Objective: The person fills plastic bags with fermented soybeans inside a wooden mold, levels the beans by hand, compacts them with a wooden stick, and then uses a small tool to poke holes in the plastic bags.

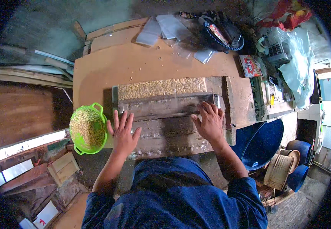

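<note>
On the worktable in front of me lies a wooden frame [228,103], worn and dark. A flat layer of pale beans [161,87] fills its far strip, under what looks like clear plastic film. Nearer to me, dark wet-looking planks [165,126] span the frame. My left hand [123,133] is at the planks' left end, fingers spread, holding nothing. My right hand [210,124] rests at the right end, fingertips on the plank edge, thumb apart. Just left of my left hand, a bright green plastic colander [105,131] holds more pale beans [87,128].
Clear plastic bags [150,32] lie at the table's [108,61] far edge beside a dark basket [232,47]. A red-and-white box [250,65] stands at the far right. Below right are a big blue tub [262,145] and a pale ribbed barrel [278,171]. Loose beans dot the tabletop.
</note>
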Available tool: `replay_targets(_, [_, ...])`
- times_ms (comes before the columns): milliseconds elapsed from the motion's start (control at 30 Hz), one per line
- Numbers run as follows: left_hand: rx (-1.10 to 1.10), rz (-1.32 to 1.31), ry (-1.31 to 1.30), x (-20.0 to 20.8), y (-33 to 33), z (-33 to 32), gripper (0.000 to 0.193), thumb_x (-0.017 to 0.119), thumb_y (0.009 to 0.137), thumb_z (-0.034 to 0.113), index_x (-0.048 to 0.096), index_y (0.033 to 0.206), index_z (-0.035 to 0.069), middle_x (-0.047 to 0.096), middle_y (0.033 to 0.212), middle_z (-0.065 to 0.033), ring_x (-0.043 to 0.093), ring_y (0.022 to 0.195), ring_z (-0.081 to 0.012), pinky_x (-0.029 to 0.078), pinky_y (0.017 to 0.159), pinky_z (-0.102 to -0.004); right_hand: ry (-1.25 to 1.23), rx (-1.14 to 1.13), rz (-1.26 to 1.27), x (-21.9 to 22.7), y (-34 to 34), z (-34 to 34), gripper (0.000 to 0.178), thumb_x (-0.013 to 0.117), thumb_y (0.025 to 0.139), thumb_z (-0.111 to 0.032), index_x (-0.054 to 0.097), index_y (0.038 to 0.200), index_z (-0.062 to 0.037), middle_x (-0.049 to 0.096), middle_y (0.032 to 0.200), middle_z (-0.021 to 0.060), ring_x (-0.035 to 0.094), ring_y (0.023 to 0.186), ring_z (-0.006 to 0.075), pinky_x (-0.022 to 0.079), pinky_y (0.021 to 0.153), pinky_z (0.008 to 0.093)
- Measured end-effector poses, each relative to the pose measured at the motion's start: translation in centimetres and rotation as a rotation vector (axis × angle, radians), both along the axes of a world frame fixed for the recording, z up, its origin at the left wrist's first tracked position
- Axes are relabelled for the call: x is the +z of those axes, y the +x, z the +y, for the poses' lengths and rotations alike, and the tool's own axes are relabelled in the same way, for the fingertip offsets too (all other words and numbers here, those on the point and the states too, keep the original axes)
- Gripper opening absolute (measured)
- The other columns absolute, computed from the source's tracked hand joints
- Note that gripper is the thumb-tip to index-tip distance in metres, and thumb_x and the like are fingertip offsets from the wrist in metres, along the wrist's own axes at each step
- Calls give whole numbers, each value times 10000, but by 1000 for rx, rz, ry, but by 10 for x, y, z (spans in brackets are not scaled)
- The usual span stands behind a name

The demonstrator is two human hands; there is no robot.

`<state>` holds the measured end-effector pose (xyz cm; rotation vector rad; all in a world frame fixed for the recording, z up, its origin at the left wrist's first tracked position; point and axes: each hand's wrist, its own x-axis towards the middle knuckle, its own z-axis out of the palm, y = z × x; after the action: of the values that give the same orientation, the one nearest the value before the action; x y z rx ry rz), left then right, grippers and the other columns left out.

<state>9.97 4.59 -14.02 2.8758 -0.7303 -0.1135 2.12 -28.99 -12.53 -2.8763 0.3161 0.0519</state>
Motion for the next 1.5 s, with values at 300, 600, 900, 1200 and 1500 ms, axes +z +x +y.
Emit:
replay_targets(300, [-12,20,21,-1,15,-12,646,550,936,536,562,1372,58,470,1499,-147,164,1517,-367,-6,1149,-690,17,27,45,-7,17,-1,534,519,955,-547,677,1200,-100,607,1330,109,508,1228,287,334,1018,505])
replay_targets(600, [14,49,67,-2,18,-17,659,550,930,558,564,1359,58,455,1502,-164,173,1514,-366,-3,1146,-693,42,52,57,4,24,10,533,495,966,-556,666,1206,-112,588,1353,107,515,1221,318,368,1003,520])
replay_targets(900, [51,-10,-46,0,5,6,652,598,917,507,523,1425,105,285,1597,-188,182,1499,-410,118,1158,-637,151,303,179,8,53,47,523,507,964,-556,699,1155,-109,565,1357,129,495,1266,320,359,1035,517])
replay_targets(1200, [175,197,-319,0,-4,14,746,624,943,398,322,1527,47,214,1554,-346,293,1412,-525,321,1144,-532,196,460,105,9,77,82,504,547,950,-541,687,1193,-122,600,1285,113,532,1202,306,391,1005,478])
replay_targets(1500, [201,173,-403,-2,-7,14,780,635,939,381,275,1547,49,242,1551,-330,342,1386,-519,388,1100,-525,210,641,75,-8,99,120,489,545,957,-524,692,1112,-84,617,1257,139,567,1137,341,429,971,492])
